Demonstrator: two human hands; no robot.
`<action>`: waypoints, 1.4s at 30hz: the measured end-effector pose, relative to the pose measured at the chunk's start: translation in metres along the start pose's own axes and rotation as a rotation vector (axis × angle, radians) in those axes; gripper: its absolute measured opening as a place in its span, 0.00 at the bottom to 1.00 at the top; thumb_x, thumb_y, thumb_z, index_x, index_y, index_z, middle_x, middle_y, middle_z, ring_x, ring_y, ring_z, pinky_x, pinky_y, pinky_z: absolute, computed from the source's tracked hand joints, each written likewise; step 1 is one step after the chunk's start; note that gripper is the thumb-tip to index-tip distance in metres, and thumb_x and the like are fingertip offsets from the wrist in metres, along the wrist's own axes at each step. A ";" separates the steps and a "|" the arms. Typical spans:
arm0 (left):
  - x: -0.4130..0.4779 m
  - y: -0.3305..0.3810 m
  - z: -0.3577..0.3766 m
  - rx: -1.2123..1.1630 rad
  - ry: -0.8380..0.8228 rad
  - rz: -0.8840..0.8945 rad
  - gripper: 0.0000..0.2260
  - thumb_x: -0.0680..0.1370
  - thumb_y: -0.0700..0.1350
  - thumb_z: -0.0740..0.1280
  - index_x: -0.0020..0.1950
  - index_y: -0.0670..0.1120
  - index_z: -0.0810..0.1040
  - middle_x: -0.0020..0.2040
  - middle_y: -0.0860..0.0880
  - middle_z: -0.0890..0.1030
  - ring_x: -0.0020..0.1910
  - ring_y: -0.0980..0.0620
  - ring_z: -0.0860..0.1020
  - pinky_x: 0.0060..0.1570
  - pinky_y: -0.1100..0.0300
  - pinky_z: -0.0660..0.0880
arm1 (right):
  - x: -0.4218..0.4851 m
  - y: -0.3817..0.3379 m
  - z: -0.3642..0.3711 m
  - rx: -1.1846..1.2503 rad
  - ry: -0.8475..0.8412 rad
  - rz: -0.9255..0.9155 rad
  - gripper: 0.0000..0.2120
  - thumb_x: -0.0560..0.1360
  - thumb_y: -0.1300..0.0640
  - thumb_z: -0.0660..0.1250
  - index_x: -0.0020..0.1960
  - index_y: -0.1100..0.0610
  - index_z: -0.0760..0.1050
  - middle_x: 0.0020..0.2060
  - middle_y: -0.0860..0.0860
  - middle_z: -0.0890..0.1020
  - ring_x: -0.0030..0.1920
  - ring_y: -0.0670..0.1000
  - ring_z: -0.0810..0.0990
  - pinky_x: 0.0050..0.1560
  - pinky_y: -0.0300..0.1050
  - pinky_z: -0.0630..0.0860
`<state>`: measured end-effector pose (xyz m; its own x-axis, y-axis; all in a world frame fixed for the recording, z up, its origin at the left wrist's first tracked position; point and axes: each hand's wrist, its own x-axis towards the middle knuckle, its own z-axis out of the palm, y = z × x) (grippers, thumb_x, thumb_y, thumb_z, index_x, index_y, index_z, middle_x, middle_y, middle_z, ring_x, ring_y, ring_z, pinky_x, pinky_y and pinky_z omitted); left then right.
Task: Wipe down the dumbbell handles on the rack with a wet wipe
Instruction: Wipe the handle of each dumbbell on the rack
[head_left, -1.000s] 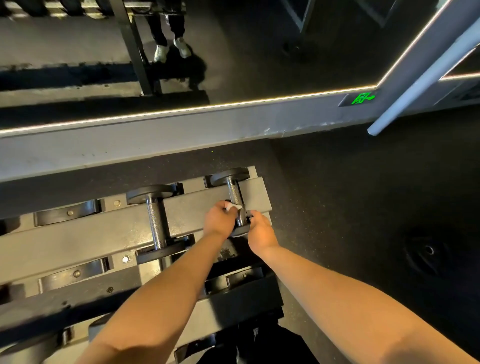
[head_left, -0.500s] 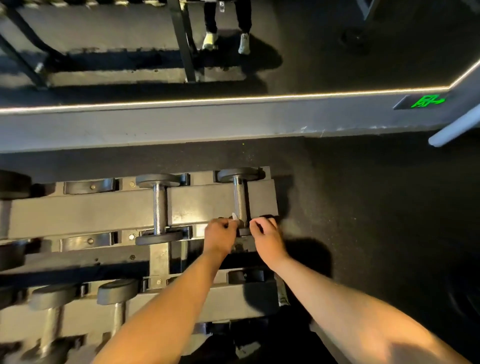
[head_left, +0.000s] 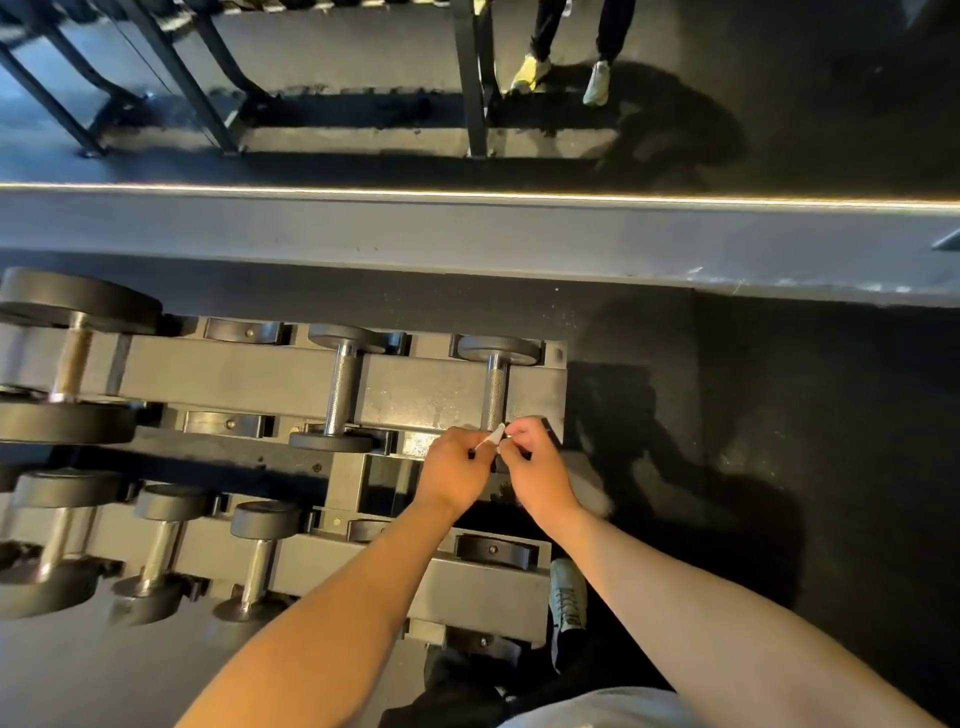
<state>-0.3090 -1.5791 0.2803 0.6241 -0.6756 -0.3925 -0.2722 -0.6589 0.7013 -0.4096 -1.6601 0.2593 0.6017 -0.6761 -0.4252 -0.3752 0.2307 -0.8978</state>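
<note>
My left grip and right grip are both curled in a pinch on the wipe, stretching it between them, I judge to refold it. It sits just at the near end of the rightmost handle on the rack, ready to wrap.

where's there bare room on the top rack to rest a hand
Widest gap: the bare rail between the big dumbbell and the middle dumbbell. A narrower patch lies between that and the end dumbbell. Crowded where the left hand and right hand pinch the wipe.
</note>
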 end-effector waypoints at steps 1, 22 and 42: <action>-0.002 0.001 0.001 -0.010 -0.005 0.015 0.12 0.84 0.45 0.62 0.50 0.49 0.85 0.43 0.56 0.80 0.41 0.61 0.77 0.39 0.70 0.71 | 0.001 -0.002 0.003 0.026 -0.020 0.000 0.05 0.81 0.60 0.65 0.54 0.51 0.74 0.47 0.51 0.82 0.50 0.48 0.82 0.51 0.40 0.78; 0.015 -0.039 -0.003 -0.157 -0.087 -0.258 0.49 0.63 0.70 0.75 0.78 0.57 0.59 0.71 0.52 0.67 0.72 0.49 0.65 0.73 0.44 0.66 | 0.054 -0.004 0.021 0.012 0.193 0.350 0.12 0.79 0.66 0.66 0.57 0.56 0.83 0.54 0.50 0.84 0.51 0.46 0.79 0.49 0.36 0.74; 0.017 -0.042 -0.032 -0.001 -0.238 -0.178 0.38 0.74 0.63 0.73 0.79 0.56 0.61 0.73 0.50 0.62 0.75 0.49 0.56 0.73 0.49 0.58 | 0.056 -0.011 0.028 -0.212 -0.155 0.491 0.16 0.76 0.54 0.73 0.62 0.58 0.80 0.49 0.51 0.83 0.52 0.50 0.81 0.57 0.46 0.77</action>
<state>-0.2629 -1.5525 0.2633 0.4728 -0.6083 -0.6376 -0.1730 -0.7735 0.6097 -0.3522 -1.6804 0.2423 0.4109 -0.4099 -0.8144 -0.7617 0.3365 -0.5537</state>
